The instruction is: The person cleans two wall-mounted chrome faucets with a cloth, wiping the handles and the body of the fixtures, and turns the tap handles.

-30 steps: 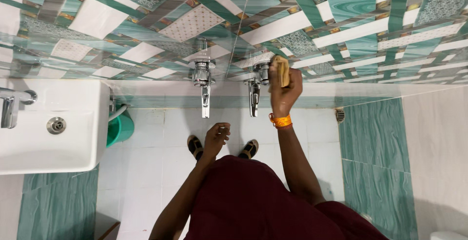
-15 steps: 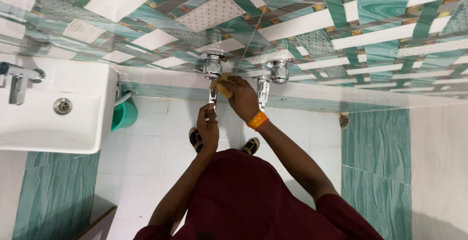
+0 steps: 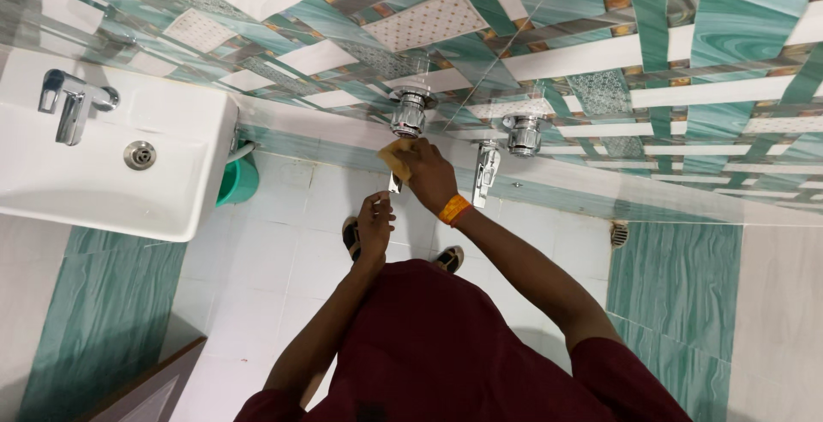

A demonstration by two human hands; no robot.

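Head view, looking straight down a tiled wall toward the floor: right hand [image 3: 426,178] closed around a yellow sponge [image 3: 395,156], pressed against the lower part of the left chrome tap [image 3: 409,116] on the wall, just under its round knob. Left hand [image 3: 375,225] directly below, fingers loosely curled near the tap's narrow spout tip; hard to tell whether touching it, and nothing clearly gripped. Spout's long axis running down the wall from the knob toward the left hand, so right hand nearer the knob, left nearer the tip. Orange wristband [image 3: 453,209] on the right wrist. Second chrome tap [image 3: 519,135] just beside, to the right, with its own spout hanging down, apart from both hands. White washbasin [image 3: 103,184] well off to the left, a green bucket [image 3: 239,182] tucked beside it. Sandalled feet on the white floor tiles [image 3: 283,251] beneath the hands. Floor drain [image 3: 619,233] to the right, well apart.
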